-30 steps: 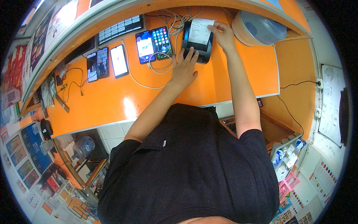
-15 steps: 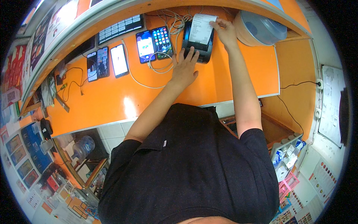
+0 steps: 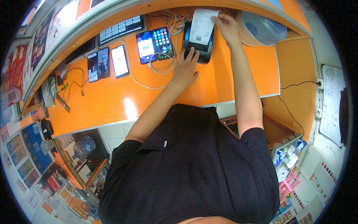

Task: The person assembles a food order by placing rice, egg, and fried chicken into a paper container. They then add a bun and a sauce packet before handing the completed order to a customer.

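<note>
A black receipt printer (image 3: 204, 54) stands on the orange counter, with a printed white receipt (image 3: 201, 28) extending from it toward the far side. My right hand (image 3: 228, 28) pinches the right edge of this paper near its far end. Fingers spread, my left hand (image 3: 184, 70) rests on the near left part of the printer and holds nothing. Left of the printer lie two lit phones, one with a grid of icons (image 3: 162, 41) and one with a pale screen (image 3: 145, 45). A looped white cable (image 3: 161, 67) lies beside my left hand.
A translucent lidded tub (image 3: 261, 30) stands right of the printer. Farther left are a white-screened phone (image 3: 119, 61), two more phones (image 3: 98, 63) and a tablet (image 3: 121, 29). An overhead shelf edge (image 3: 156, 6) runs along the back. Tangled cables (image 3: 178, 22) lie behind the phones.
More of the receipt is out of the printer, and a square code now shows on it. My right hand has moved slightly farther away and right with the paper. My left hand stays put.
</note>
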### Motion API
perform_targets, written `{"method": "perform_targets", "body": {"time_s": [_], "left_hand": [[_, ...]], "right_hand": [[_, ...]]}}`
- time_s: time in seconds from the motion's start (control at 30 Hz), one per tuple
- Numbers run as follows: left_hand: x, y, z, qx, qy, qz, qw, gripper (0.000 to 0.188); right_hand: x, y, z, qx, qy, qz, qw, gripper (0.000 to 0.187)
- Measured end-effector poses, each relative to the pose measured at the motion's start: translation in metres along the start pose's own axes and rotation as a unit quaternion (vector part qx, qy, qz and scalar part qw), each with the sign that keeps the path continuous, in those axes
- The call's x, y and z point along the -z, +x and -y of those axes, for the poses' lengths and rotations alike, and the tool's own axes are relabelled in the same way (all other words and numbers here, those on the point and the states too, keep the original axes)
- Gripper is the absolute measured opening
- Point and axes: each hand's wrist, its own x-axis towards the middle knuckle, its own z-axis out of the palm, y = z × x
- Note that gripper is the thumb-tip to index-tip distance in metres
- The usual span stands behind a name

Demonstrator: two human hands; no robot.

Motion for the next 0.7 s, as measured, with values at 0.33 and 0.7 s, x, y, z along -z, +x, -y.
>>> {"method": "perform_targets", "body": {"time_s": [0.33,0.7], "left_hand": [[0.004,0.007,-0.001,-0.002,-0.030,0.013,0.999,0.087],[-0.007,0.005,0.003,-0.010,0.000,-0.015,1.000,0.093]], "right_hand": [[0.009,-0.006,0.042,-0.013,0.069,-0.033,0.997,0.025],[0.068,-0.140,0.006,-0.177,0.194,0.132,0.956,0.013]]}}
